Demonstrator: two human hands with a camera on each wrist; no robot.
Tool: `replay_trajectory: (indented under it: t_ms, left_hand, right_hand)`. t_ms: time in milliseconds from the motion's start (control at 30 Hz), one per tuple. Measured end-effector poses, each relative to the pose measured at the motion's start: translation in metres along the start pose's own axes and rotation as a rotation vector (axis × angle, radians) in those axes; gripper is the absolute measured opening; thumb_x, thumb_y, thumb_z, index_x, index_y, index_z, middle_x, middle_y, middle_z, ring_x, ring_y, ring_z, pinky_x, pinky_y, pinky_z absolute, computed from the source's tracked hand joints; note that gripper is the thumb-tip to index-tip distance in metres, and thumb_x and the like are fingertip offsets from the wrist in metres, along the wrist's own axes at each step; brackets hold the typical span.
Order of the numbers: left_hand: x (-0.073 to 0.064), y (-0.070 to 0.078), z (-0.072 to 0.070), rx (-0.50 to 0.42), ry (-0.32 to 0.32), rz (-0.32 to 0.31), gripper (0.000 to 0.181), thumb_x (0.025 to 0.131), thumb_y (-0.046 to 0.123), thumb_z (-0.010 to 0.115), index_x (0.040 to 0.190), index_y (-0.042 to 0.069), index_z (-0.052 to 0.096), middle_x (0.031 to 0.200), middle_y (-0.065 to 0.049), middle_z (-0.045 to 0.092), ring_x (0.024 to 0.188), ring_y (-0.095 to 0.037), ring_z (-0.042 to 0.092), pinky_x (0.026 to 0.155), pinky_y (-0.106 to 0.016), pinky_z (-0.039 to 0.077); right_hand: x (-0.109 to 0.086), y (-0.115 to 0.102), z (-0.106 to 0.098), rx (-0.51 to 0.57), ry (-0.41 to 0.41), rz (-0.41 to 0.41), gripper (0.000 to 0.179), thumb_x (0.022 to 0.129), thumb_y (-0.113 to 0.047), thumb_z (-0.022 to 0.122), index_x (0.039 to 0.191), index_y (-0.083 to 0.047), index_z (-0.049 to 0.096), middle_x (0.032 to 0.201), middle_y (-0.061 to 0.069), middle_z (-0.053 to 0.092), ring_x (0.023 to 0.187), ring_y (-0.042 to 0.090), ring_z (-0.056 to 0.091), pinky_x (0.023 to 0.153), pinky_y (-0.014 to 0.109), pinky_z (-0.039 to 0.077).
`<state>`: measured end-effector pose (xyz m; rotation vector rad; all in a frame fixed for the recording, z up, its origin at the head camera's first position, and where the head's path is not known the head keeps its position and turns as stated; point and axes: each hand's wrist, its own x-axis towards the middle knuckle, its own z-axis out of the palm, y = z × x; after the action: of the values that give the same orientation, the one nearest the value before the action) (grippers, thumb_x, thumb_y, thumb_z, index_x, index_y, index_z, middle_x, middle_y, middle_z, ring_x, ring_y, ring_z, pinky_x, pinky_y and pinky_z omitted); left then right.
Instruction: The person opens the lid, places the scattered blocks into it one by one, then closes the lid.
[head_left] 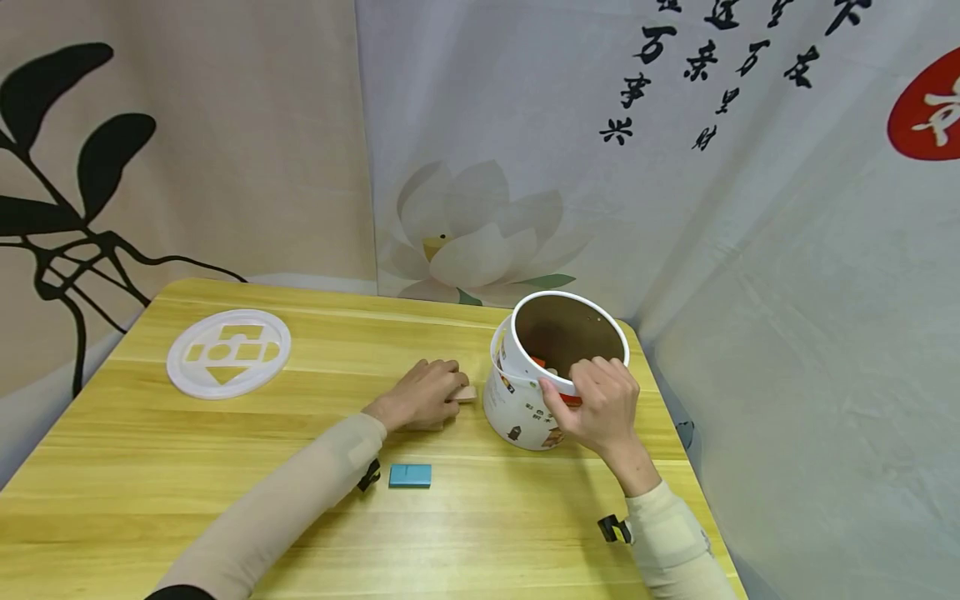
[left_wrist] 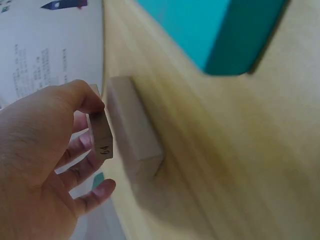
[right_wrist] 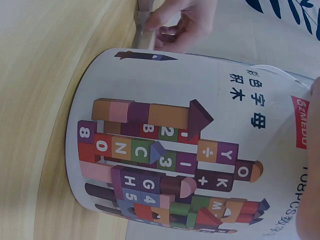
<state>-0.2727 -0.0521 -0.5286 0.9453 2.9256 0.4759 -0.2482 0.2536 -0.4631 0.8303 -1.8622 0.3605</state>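
My left hand (head_left: 427, 396) pinches a small plain wooden block (left_wrist: 101, 134), marked 64 on its end, between thumb and fingers. A second plain wooden block (left_wrist: 132, 125) lies on the table just beside it. Nearer to me is a teal block (head_left: 410, 476), lying flat. To the right stands a white printed bucket (head_left: 517, 417) of toy blocks, its top uncovered. The near rim of that bucket is gripped by my right hand (head_left: 596, 402), fingers over the edge. Some coloured pieces show inside; the rest of the inside is hidden.
A white round lid (head_left: 177, 362) with cut-out shapes lies at the table's back left. The bucket's white handle (head_left: 495, 342) hangs on its left side. Fabric walls (head_left: 787, 292) stand close behind and to the right of the wooden table (head_left: 300, 517).
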Motion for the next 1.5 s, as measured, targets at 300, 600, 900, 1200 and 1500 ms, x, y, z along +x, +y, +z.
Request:
replay_trajectory:
  t_ms: [300,600,900,1200,1500]
  left_hand:
    - [0.001,-0.003,-0.023,0.004,0.094,0.005,0.032,0.1,0.022,0.083,0.127,0.005,0.077,0.118,-0.01,0.076,0.091,-0.02,0.063,0.083,-0.041,0.057]
    - [-0.007,-0.009,-0.051,-0.044,0.197,0.034,0.031,0.096,0.014,0.077,0.125,0.003,0.075,0.11,-0.007,0.072,0.081,-0.015,0.056,0.072,-0.029,0.049]
    - [-0.008,-0.008,-0.093,-0.084,0.304,0.052,0.029,0.098,0.013,0.074,0.125,0.003,0.073,0.107,-0.008,0.069,0.08,-0.017,0.054,0.069,-0.028,0.044]
    - [0.001,0.003,-0.123,-0.068,0.39,0.1,0.03,0.096,0.012,0.071,0.124,0.003,0.074,0.111,-0.009,0.07,0.089,-0.022,0.055,0.079,-0.036,0.045]
    - [0.014,0.019,-0.147,-0.067,0.42,0.169,0.03,0.094,0.011,0.072,0.123,0.002,0.073,0.109,-0.009,0.068,0.09,-0.023,0.055,0.079,-0.036,0.045]
  right_hand:
    - [0.0,-0.001,0.0,0.001,-0.004,0.004,0.058,0.103,-0.046,0.065,0.064,-0.013,0.038,0.057,-0.002,0.032,0.052,0.016,0.028,0.054,0.032,0.02]
    - [-0.001,-0.001,0.0,-0.001,-0.008,0.007,0.058,0.104,-0.046,0.065,0.064,-0.013,0.038,0.057,-0.002,0.033,0.053,0.016,0.028,0.054,0.031,0.02]
    - [0.0,-0.002,0.0,0.0,-0.002,0.004,0.058,0.103,-0.045,0.065,0.064,-0.013,0.038,0.057,-0.002,0.032,0.052,0.016,0.027,0.053,0.031,0.02]
    - [0.001,-0.003,-0.001,-0.004,-0.004,0.004,0.057,0.102,-0.045,0.066,0.064,-0.013,0.038,0.057,-0.002,0.032,0.053,0.016,0.026,0.053,0.031,0.02]
    - [0.001,-0.003,-0.001,-0.003,-0.01,0.0,0.057,0.103,-0.044,0.064,0.064,-0.012,0.038,0.057,-0.002,0.032,0.051,0.018,0.028,0.05,0.035,0.024]
